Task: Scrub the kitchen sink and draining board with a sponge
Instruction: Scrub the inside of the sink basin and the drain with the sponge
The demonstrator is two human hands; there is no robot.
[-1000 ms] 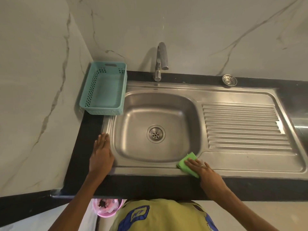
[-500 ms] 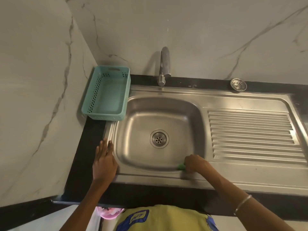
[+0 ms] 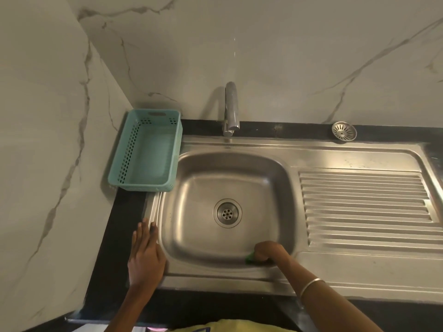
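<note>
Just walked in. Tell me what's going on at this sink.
A person is scrubbing a steel sink. The right hand is closed around a green sponge, pressing it against the near wall of the basin, towards its right corner. The left hand lies flat on the sink's left rim, apparently bracing. The ribbed draining board is bare, the tap shows no running water, and an empty teal basket stands in the corner.

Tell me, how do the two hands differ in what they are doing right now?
The left hand lies flat and open, fingers stretched, on the sink rim; the right hand is curled shut around a green sponge.
The left hand stays outside the bowl; the right hand reaches down inside it, at the near wall.
The right wrist wears a bangle; the left wrist is bare.
Both are bare hands touching the steel sink.
</note>
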